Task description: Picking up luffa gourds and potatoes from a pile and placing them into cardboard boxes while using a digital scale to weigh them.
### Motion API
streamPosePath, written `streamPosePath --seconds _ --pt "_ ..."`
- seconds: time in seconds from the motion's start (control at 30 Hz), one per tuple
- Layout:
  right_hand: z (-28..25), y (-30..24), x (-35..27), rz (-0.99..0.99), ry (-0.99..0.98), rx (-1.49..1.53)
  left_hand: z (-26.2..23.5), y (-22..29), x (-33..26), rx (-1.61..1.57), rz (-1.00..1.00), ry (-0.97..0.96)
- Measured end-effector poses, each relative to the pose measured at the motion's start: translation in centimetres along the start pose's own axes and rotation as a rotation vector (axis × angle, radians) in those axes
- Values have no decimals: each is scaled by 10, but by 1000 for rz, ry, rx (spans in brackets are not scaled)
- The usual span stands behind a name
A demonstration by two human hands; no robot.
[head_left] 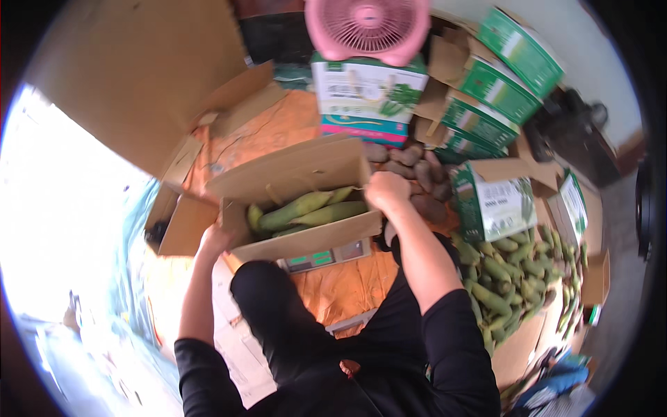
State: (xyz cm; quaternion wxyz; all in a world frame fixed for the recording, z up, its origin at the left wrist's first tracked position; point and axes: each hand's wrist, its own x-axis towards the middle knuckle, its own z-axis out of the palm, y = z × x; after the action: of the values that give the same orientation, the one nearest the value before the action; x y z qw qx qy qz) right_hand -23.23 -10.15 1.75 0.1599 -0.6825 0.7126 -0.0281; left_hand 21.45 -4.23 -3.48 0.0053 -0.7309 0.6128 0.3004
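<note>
An open cardboard box (326, 226) sits before me over a digital scale (319, 260), whose green-lit display shows below the near wall. Inside lie several long green vegetables (299, 208) that look like green radishes; their exact kind is unclear. At the box's left end, my left hand (217, 240) is closed on the cardboard edge. My right hand (389, 191) grips the top of the right end, fingers curled over the rim. Parts of both hands' fingers are hidden by the cardboard.
To the right lies a heap of green vegetables (514, 271) beside a printed green-and-white carton (497, 205). Brown tubers (417, 170) lie behind the box. A pink fan (368, 28) stands on stacked cartons (368, 90). Open green cartons (486, 97) are piled at the far right.
</note>
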Motion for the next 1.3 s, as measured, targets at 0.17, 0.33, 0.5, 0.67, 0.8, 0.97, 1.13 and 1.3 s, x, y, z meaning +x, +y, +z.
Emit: streamPosePath --seconds 0.17,0.33,0.5,0.67,0.8,0.97,1.13,1.3 --pt "-20 -26 -1 22 -66 -32 -9 9 -6 293 -25 -86" --pt "-7 -93 9 -305 63 -80 -15 -78 -48 298 -62 -34" --pt "-1 -191 -19 -417 -59 -156 -18 -121 -148 -471 -424 377" --pt "50 -280 -82 -649 -159 -33 55 -280 -273 379 -182 454" --pt "110 -320 -142 -769 -282 -37 108 -319 -370 243 -581 446" --pt "209 -323 -227 -743 -558 -3 175 -371 -481 665 -438 289" --pt "266 -321 -346 -994 -1049 -383 216 -413 -613 707 -746 -297" --pt "265 -319 -328 -1128 -1173 -146 191 -430 -505 654 -575 -20"
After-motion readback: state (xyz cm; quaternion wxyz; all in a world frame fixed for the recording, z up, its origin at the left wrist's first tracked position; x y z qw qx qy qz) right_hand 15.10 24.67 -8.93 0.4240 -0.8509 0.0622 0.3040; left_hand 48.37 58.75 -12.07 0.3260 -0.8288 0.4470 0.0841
